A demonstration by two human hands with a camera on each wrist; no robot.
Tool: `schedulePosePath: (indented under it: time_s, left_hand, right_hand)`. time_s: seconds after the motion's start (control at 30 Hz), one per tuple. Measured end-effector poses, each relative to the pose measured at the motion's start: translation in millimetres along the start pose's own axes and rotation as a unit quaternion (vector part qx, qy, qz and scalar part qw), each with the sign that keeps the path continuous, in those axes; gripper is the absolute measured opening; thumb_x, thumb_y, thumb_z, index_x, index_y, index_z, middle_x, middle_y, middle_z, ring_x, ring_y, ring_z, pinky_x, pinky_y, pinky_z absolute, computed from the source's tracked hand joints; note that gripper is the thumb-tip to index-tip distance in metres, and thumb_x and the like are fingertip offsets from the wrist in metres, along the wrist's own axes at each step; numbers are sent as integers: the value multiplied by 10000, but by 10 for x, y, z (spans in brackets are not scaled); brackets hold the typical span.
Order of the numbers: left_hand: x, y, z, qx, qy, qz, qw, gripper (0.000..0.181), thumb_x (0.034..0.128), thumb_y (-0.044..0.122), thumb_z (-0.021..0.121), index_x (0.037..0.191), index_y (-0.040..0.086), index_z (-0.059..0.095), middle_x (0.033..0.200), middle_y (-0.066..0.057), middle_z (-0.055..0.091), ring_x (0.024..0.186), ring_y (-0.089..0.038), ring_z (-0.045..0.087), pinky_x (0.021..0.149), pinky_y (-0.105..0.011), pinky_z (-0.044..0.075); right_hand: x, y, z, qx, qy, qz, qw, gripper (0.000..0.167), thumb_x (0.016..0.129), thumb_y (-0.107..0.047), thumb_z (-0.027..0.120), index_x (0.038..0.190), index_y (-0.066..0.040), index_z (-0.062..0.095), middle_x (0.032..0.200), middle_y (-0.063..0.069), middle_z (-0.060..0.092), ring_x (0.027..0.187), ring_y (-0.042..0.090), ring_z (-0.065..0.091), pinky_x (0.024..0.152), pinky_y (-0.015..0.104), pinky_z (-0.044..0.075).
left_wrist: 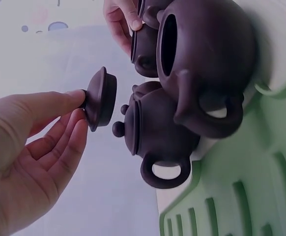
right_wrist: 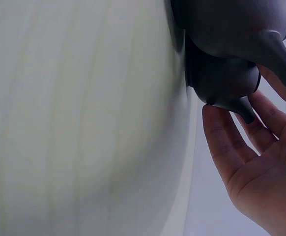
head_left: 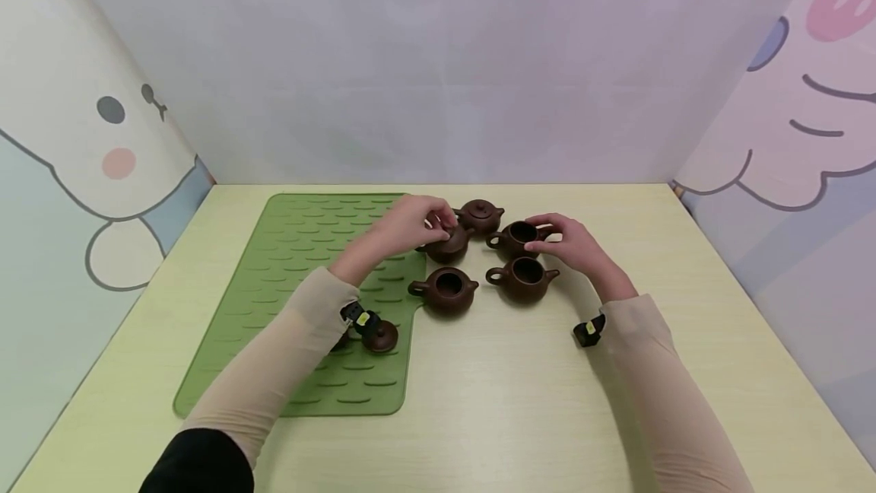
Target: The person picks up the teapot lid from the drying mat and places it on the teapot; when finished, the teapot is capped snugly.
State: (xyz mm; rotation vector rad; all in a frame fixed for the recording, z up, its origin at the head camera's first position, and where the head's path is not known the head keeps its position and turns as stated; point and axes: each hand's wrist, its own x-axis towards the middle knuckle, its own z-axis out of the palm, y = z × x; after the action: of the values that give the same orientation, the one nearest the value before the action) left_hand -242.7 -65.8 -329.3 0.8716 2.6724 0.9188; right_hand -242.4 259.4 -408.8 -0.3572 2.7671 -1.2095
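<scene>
My left hand (head_left: 411, 227) pinches a dark brown teapot lid (left_wrist: 101, 101) by its knob, held in the air apart from the pots. Beside it in the left wrist view stands a lidded teapot (left_wrist: 160, 125), with another lidded teapot (head_left: 480, 217) at the back. Around the back right teapot (head_left: 512, 243), which has no lid, my right hand (head_left: 571, 244) curls its fingers and thumb at the spout side. Two more lidless teapots stand nearer: one at front left (head_left: 449, 297), one at front right (head_left: 524, 289).
A green ridged mat (head_left: 274, 310) covers the table's left part. On it lies a brown lid (head_left: 381, 337), beside a dark object mostly hidden by my left wrist. The pale wooden table (head_left: 499, 394) meets a light wall (head_left: 438, 97) behind the pots.
</scene>
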Motion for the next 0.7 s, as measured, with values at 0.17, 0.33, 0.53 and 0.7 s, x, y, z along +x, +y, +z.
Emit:
schedulePosePath:
  time_s: [0.17, 0.33, 0.53, 0.7]
  left_hand:
    - [85, 33, 55, -142, 11, 146, 9998, 152, 918, 77, 704, 1068, 95, 692, 1037, -44, 713, 917, -156, 670, 815, -271, 572]
    - [174, 73, 117, -186, -6, 261, 9995, 152, 919, 79, 704, 1070, 91, 690, 1042, -45, 711, 920, -153, 669, 823, -260, 569]
    - [276, 126, 180, -128, -27, 312, 9994, 160, 922, 65, 691, 1081, 78, 688, 1059, -53, 719, 944, -156, 676, 848, -234, 560]
    - [352, 171, 229, -242, -37, 333, 9991, 160, 924, 56, 684, 1083, 69, 688, 1063, -60, 720, 949, -158, 678, 850, -227, 557]
  right_hand:
    - [-4, 4, 8, 2, 3, 29, 10000, 518, 910, -269, 739, 1373, -106, 572, 1291, 175, 629, 1224, 365, 583, 931, 406, 460]
    - [-4, 15, 8, 45, 4, 58, 10000, 511, 904, -263, 746, 1365, -118, 579, 1293, 158, 631, 1224, 355, 586, 925, 402, 459]
    - [-11, 18, 8, 82, 5, -17, 10000, 520, 906, -268, 746, 1368, -99, 578, 1287, 177, 631, 1206, 361, 591, 917, 388, 460]
    - [-12, 17, 11, 137, 11, -39, 9999, 507, 909, -261, 742, 1361, -94, 585, 1285, 173, 636, 1186, 347, 601, 882, 334, 465]
